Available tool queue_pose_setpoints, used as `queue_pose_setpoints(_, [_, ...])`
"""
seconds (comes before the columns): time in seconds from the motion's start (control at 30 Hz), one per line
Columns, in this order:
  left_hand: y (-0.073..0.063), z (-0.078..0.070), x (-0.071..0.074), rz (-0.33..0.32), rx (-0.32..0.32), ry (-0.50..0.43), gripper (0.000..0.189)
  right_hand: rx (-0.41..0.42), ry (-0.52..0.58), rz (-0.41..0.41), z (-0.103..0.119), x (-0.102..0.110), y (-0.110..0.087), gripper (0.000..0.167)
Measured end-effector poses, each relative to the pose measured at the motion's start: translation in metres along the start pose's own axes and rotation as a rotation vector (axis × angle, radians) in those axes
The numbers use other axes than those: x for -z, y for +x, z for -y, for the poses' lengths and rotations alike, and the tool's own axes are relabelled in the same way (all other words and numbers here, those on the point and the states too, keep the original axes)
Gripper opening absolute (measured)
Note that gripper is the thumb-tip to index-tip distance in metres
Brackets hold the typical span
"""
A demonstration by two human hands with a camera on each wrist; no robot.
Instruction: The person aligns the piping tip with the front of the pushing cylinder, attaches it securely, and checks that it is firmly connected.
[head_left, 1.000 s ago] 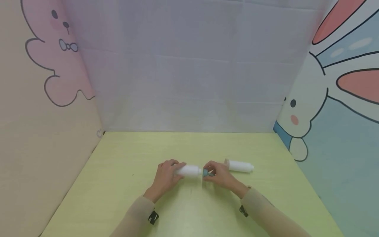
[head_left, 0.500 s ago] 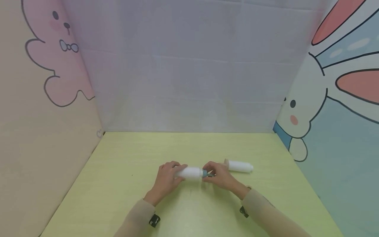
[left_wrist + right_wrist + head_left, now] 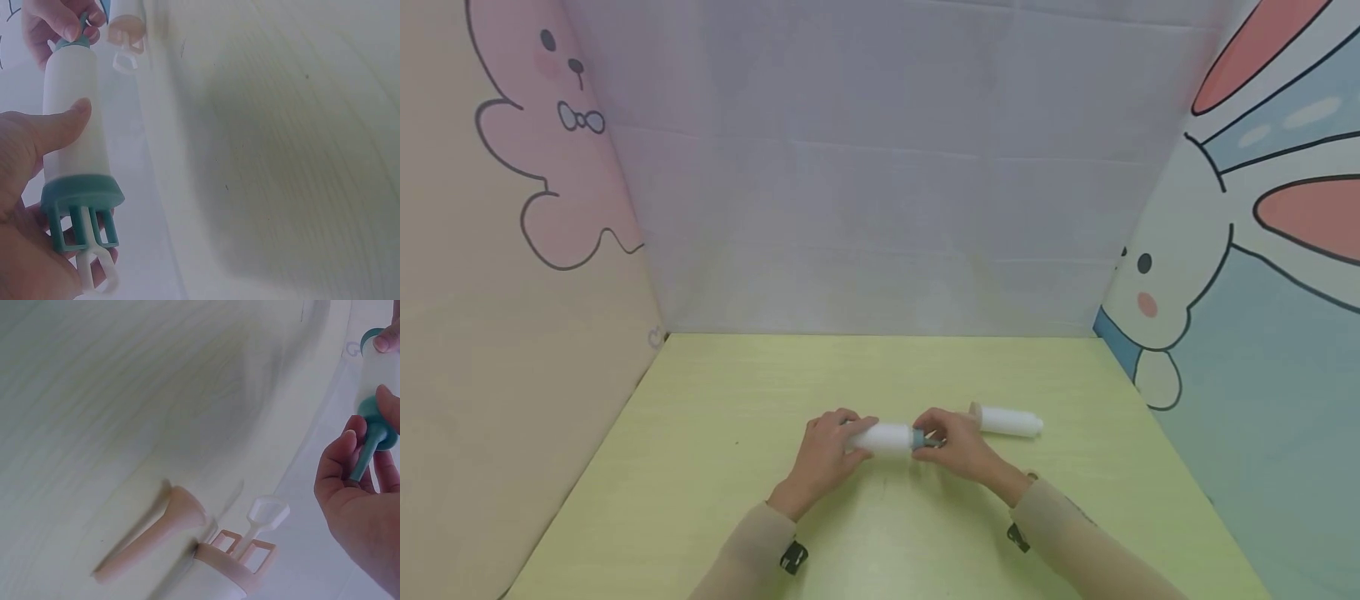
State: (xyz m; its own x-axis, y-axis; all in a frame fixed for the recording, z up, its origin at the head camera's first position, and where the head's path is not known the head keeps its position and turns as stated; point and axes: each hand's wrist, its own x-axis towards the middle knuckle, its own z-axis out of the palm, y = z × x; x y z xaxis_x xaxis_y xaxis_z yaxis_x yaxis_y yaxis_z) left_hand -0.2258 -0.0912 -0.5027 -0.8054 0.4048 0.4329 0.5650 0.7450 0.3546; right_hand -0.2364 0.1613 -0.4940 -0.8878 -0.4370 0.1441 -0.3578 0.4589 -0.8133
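My left hand (image 3: 826,454) grips the white barrel (image 3: 883,437) of a large syringe lying sideways above the table, thumb along one side. In the left wrist view its back end has a teal collar (image 3: 81,190) with open finger loops, and a white plunger handle (image 3: 87,231) sticks out. My right hand (image 3: 964,450) pinches a teal nozzle (image 3: 918,439) with a wide base and thin spout. The nozzle's base sits over the barrel's front tip; whether it is fully seated cannot be told. Its spout (image 3: 367,453) points into the right palm.
A second white syringe (image 3: 1009,421) with a peach collar (image 3: 228,562) lies on the table (image 3: 737,492) just beyond the right hand. Beside it lies a loose peach nozzle (image 3: 165,525), seen in the right wrist view. Cloth walls (image 3: 880,208) close off the back and sides.
One second ago a small gap stood between the teal nozzle and the barrel tip. The left hand has moved the syringe slightly right, and the nozzle now covers the tip.
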Motion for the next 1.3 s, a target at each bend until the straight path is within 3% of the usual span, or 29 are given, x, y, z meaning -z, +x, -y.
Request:
queue_pose_setpoints(0.4, [0.003, 0.001, 0.004, 0.019, -0.028, -0.006, 0.046, -0.016, -0.013, -0.001, 0.001, 0.001, 0.000, 0.031])
queue_pose_setpoints(0.77, [0.004, 0.002, 0.008, 0.031, -0.023, -0.023, 0.045, 0.032, -0.081, 0.003, -0.004, 0.001, 0.002, 0.030])
queue_pose_setpoints(1.07, [0.004, 0.004, 0.009, 0.026, -0.039, -0.030, 0.045, -0.054, 0.060, 0.074, -0.003, -0.001, 0.001, 0.040])
queue_pose_setpoints(1.3, [0.004, 0.005, 0.010, 0.026, -0.040, -0.033, 0.046, -0.019, 0.084, 0.141, -0.002, 0.002, -0.001, 0.049])
